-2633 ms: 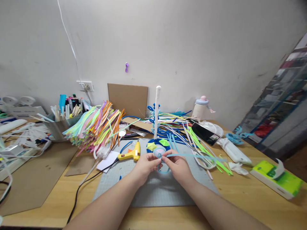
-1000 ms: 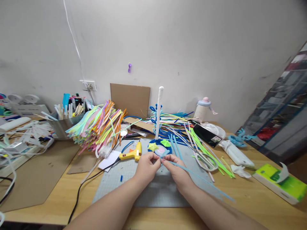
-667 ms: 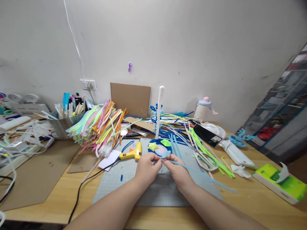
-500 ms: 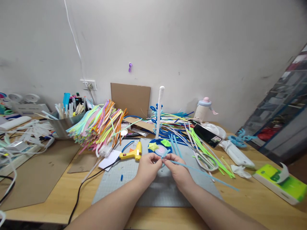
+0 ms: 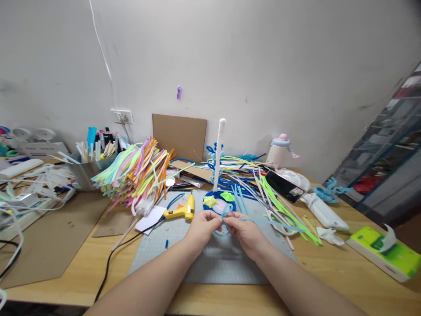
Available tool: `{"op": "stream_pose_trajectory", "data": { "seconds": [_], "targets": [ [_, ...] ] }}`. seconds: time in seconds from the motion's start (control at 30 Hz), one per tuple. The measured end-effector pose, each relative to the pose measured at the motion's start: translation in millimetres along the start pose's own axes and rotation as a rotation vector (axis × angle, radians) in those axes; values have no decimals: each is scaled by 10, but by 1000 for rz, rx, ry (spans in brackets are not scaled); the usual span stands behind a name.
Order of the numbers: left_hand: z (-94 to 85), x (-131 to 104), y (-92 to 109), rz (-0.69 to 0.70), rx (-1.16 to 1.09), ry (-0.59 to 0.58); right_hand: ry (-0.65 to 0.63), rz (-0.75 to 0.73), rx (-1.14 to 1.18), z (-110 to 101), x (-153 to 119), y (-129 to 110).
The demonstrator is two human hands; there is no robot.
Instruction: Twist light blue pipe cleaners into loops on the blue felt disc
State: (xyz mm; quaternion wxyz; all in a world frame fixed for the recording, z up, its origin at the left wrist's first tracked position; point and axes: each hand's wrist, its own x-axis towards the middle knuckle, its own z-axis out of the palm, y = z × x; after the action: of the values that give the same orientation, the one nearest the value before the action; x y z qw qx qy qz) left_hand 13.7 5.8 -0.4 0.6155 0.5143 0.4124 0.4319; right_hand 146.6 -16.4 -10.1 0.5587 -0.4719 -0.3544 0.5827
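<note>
Between my two hands is a light blue pipe cleaner (image 5: 269, 222), bent into small loops near the fingertips, its long free end running off to the right. My left hand (image 5: 204, 228) pinches the looped part from one side. From the other side my right hand (image 5: 245, 232) pinches it close by, fingertips almost meeting. Just behind the hands stands a round dark blue base (image 5: 233, 204) with a yellow star (image 5: 209, 201), a green star (image 5: 226, 196) and a white upright stick (image 5: 219, 153). Curly blue pipe cleaner pieces (image 5: 210, 150) rise beside the stick.
A yellow glue gun (image 5: 180, 211) lies left of the hands on the grey cutting mat (image 5: 226, 267), its black cord trailing frontward. Scissors (image 5: 283, 223), green pipe cleaners and a phone (image 5: 284, 186) lie to the right. A large multicoloured pipe cleaner bundle (image 5: 134, 175) stands left.
The pipe cleaner now shows clearer loops above and below my fingertips. Its free end has swung upward and away from me. My right hand has turned slightly; both hands stay in nearly the same place.
</note>
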Motion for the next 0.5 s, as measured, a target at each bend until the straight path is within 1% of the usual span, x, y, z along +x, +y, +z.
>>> {"op": "stream_pose_trajectory", "data": {
  "seconds": [0.1,0.23,0.33,0.43,0.5],
  "targets": [
    [-24,25,-24,-25,-40,-62,-36,14,-8,-15,0,-2],
    [-62,59,-73,-49,-96,-165,-38,-28,-82,-24,-7,-28],
    [-76,55,-74,-62,-132,-199,4,-57,-146,-24,-19,-43],
    [-74,38,-48,-59,-166,-231,65,-116,-232,-15,-35,-47],
    [-73,36,-34,-49,-170,-240,73,-160,-279,-3,-45,-50]
  ]
}}
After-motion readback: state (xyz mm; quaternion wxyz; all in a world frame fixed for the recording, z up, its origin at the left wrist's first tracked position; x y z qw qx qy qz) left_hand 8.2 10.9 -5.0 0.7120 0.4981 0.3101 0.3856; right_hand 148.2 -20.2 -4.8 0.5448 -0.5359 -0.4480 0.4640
